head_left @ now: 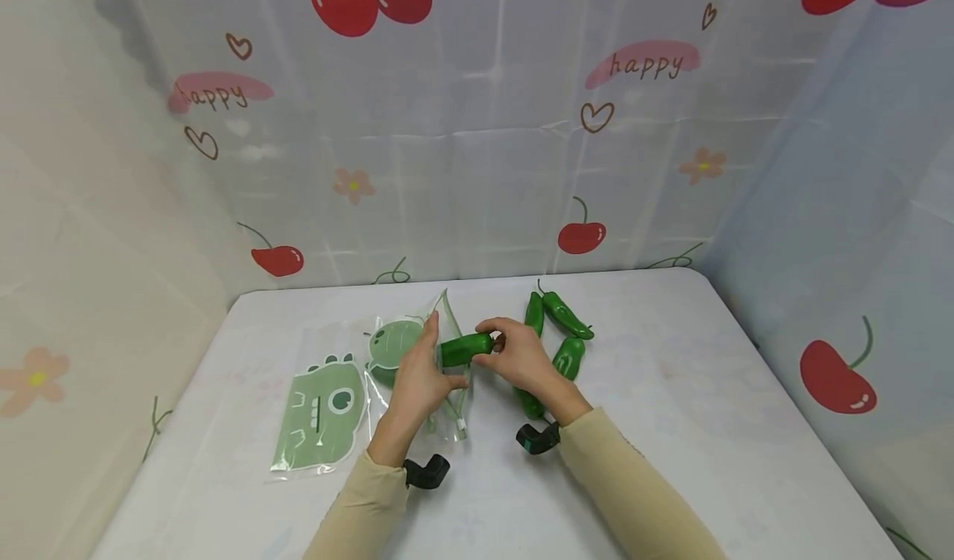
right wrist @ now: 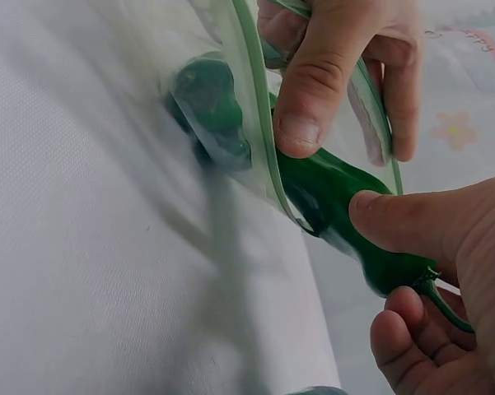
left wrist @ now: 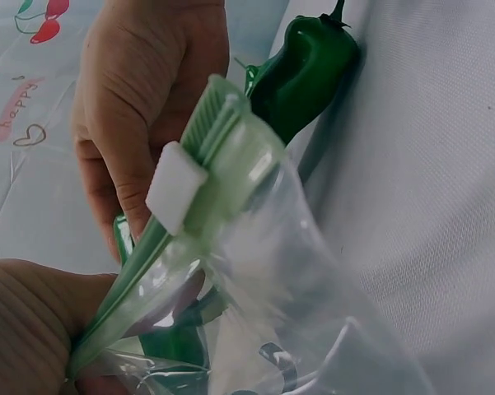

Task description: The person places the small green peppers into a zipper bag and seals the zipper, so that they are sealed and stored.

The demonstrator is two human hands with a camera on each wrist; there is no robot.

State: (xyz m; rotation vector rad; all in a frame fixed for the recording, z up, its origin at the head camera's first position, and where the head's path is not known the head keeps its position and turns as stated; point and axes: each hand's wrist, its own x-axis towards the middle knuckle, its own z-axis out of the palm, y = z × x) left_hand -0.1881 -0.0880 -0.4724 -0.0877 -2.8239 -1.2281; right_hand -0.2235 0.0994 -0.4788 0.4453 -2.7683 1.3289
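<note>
My left hand [head_left: 421, 382] holds the mouth of a clear zip bag [head_left: 389, 343] with a green cartoon print, its thumb hooked over the green zip rim [right wrist: 268, 123]. A white slider [left wrist: 175, 188] sits on that rim. Between thumb and fingers, my right hand [head_left: 519, 354] pinches a glossy green chili pepper [head_left: 465, 350] at its stem end. The pepper's other end passes through the bag's opening. Through the plastic, a green pepper shape [right wrist: 210, 99] shows inside. Part of the left hand's fingers is hidden by the bag.
Several more green peppers [head_left: 568, 316] lie on the white table [head_left: 671, 427], beyond and under my right forearm. Left of the held bag lies a second flat zip bag [head_left: 320, 415] with a green monster print. A cherry-patterned curtain [head_left: 477, 204] stands behind the table.
</note>
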